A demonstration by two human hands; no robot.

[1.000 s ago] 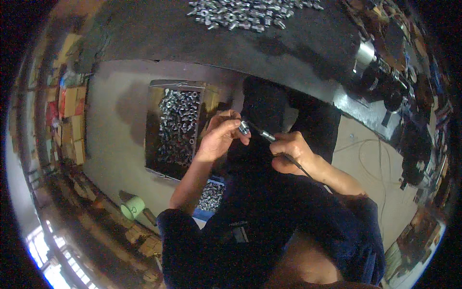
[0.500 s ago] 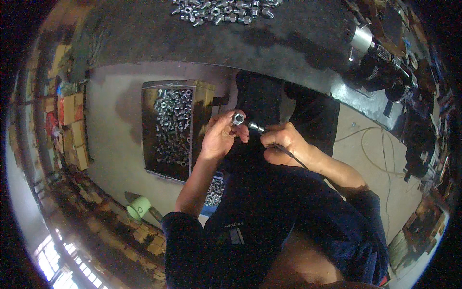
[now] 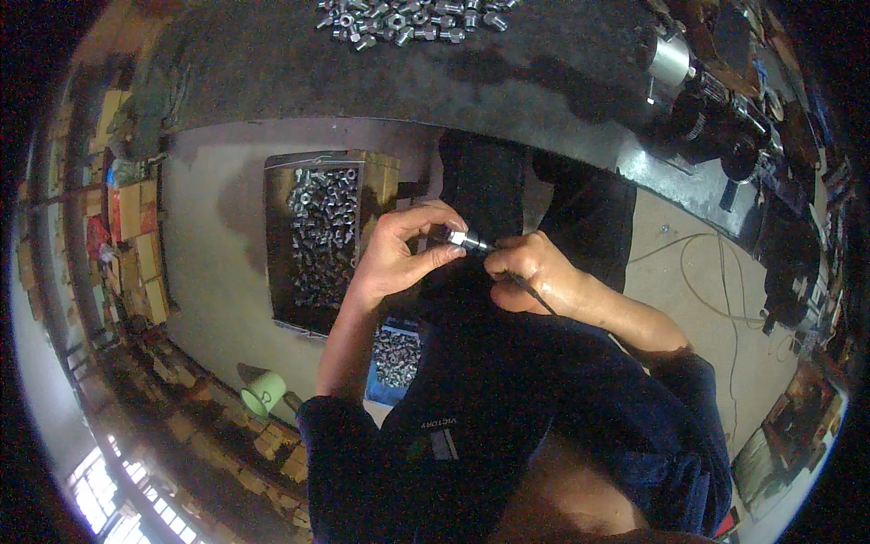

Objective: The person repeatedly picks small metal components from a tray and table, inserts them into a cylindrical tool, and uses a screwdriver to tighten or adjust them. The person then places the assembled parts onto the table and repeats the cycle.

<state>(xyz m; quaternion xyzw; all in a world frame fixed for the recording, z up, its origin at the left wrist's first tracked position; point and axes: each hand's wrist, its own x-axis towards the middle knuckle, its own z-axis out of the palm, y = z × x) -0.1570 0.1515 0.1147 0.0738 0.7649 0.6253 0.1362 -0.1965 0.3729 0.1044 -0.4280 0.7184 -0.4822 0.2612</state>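
My left hand [image 3: 391, 249] pinches a shiny metal hex fitting [image 3: 457, 238] between thumb and fingers, its open end turned toward my right hand [image 3: 536, 270]. In my right fist is a slim handheld tool [image 3: 483, 245] with a metal nose; most of its body is hidden by the fingers. A dark cord [image 3: 541, 300] trails from that fist toward my forearm. The tool's nose meets the fitting; how far it goes inside I cannot tell. Both hands are above my dark trousers, just short of the workbench [image 3: 272, 82].
Similar metal fittings [image 3: 408, 23] are heaped on the bench. Left of my legs stands a wooden box [image 3: 378, 190] of fittings, with a blue bin [image 3: 388, 393] of small parts nearer me. A machine [image 3: 669, 59] occupies the bench's right. A green cup [image 3: 262, 394] and hose [image 3: 684, 272] lie lower.
My left hand has turned the fitting sideways and brought it against the tool's nose; before, they were apart. My right hand has barely shifted. More of the blue bin shows.
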